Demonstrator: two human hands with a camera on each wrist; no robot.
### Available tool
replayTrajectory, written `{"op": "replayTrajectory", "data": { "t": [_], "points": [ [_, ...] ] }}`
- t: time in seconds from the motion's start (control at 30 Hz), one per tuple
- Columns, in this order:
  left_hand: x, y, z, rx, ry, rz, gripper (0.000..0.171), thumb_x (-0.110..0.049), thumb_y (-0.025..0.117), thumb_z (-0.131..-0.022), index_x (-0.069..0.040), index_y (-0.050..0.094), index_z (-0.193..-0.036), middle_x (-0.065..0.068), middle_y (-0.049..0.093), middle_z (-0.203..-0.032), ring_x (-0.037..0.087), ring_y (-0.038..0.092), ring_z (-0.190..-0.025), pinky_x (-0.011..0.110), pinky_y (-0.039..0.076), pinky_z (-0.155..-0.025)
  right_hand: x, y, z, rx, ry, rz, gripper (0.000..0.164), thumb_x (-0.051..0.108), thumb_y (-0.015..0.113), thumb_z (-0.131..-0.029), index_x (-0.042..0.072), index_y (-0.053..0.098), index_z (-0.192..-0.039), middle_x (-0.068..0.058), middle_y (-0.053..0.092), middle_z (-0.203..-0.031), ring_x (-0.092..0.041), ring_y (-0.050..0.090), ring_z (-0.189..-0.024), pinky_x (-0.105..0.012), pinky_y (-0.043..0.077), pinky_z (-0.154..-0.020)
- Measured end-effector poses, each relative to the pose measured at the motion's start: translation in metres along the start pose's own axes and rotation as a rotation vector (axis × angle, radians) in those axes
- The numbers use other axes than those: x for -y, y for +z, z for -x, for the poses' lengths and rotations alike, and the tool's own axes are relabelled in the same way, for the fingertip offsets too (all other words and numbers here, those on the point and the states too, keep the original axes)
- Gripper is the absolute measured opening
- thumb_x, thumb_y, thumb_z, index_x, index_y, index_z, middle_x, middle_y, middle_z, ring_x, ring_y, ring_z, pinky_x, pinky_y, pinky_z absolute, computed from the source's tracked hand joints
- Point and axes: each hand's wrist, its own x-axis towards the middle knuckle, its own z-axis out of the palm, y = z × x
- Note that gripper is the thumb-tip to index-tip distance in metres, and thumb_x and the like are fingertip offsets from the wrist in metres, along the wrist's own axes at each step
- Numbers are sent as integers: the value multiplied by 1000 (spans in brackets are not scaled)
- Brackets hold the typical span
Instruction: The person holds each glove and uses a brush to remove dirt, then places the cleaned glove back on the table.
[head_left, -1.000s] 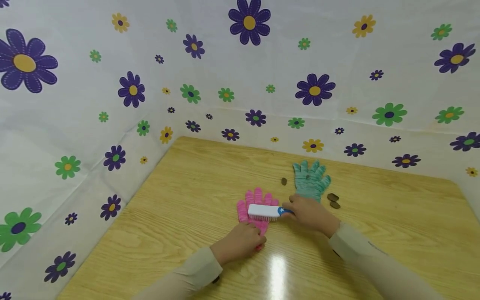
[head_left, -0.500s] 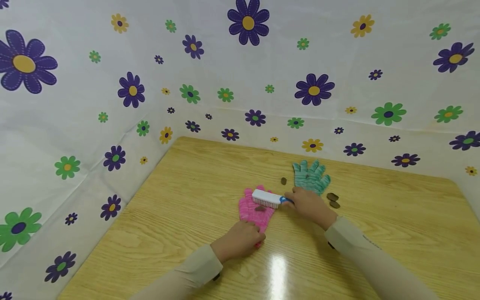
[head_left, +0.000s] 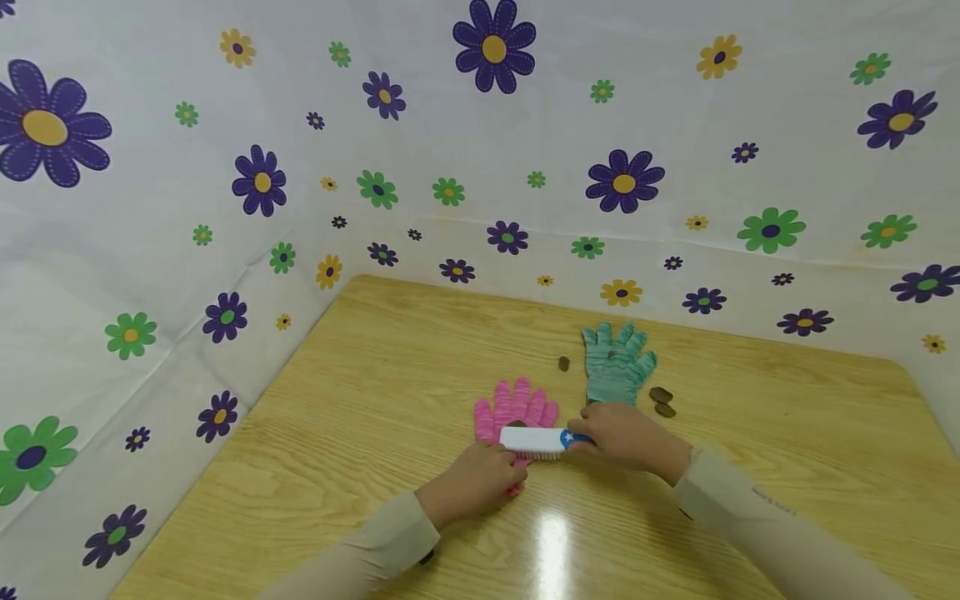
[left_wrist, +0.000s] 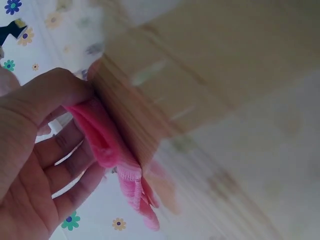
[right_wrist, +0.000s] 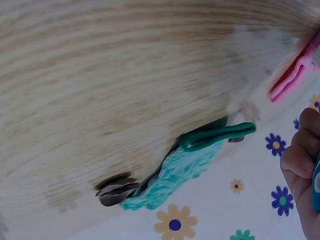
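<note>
My right hand [head_left: 630, 435] grips the blue handle of a white brush [head_left: 531, 439], bristles down over the lower part of a pink knitted glove [head_left: 516, 402]. The glove lies flat on the table, its fingers pointing away. A dark brown piece [head_left: 517, 425] shows on the glove just beyond the brush. At the cuff, my left hand [head_left: 472, 479] holds the glove; in the left wrist view its thumb and fingertips pinch the pink cuff [left_wrist: 100, 135]. The right wrist view shows my curled fingers [right_wrist: 300, 155] at the edge, with most of the brush out of frame.
A teal glove [head_left: 615, 375] lies beyond my right hand with a small dark spot on it. Brown flat pieces lie nearby: one [head_left: 564, 364] left of it, two [head_left: 661, 395] to its right. Flower-printed white sheeting [head_left: 420, 150] stands along the wooden table's [head_left: 360, 375] back and left edges.
The brush went up toward the pink glove's fingers, uncovering the brown piece, then came back down toward the cuff. My left hand stays at the cuff.
</note>
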Motion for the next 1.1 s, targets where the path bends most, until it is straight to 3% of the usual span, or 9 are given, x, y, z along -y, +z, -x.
{"op": "replayTrajectory", "data": {
  "t": [0.17, 0.43, 0.57, 0.7, 0.9, 1.1],
  "points": [
    [1, -4, -2, 25, 14, 49, 12, -22, 68, -80, -25, 60, -71, -10, 58, -69, 5, 51, -64, 18, 36, -60, 0, 6, -1, 0, 109, -49, 24, 36, 57, -90, 18, 48, -77, 7, 42, -67, -6, 33, -59, -21, 29, -54],
    [2, -7, -2, 76, 15, 50, 5, -22, 67, -81, -26, 65, -79, -11, 58, -70, 5, 50, -65, 17, 33, -59, -3, 4, -8, -21, 146, -36, 24, 38, 56, -90, 17, 52, -79, 6, 42, -67, -6, 34, -58, -20, 29, -52],
    [0, -6, 0, 82, 22, 43, 8, -21, 70, -77, -27, 64, -78, -12, 58, -70, 4, 50, -65, 19, 37, -62, -11, 1, -9, -58, 223, -3, 24, 36, 55, -92, 13, 61, -91, 2, 52, -72, -10, 46, -62, -24, 40, -54],
    [-5, -4, 3, 46, 75, 7, 9, -25, 70, -76, -27, 62, -81, -13, 61, -72, 4, 54, -69, 20, 43, -67, -19, -5, -5, -97, 306, 47, 29, 33, 57, -91, 9, 65, -105, -3, 61, -80, -17, 57, -71, -33, 50, -65],
    [-4, -1, 9, -4, 62, -20, 7, -29, 67, -82, -26, 62, -86, -11, 62, -78, 5, 56, -72, 18, 41, -65, -15, -12, -5, -115, 158, 92, 24, 34, 61, -88, 11, 63, -95, 3, 48, -69, -8, 38, -59, -21, 35, -53],
    [1, -5, 11, -99, 67, -43, 10, -31, 62, -87, -23, 58, -82, -9, 62, -75, 8, 56, -70, 20, 42, -63, -3, -10, -2, -146, 23, 142, 20, 34, 64, -86, 15, 57, -86, 4, 46, -70, -6, 33, -61, -20, 31, -54]
  ]
}}
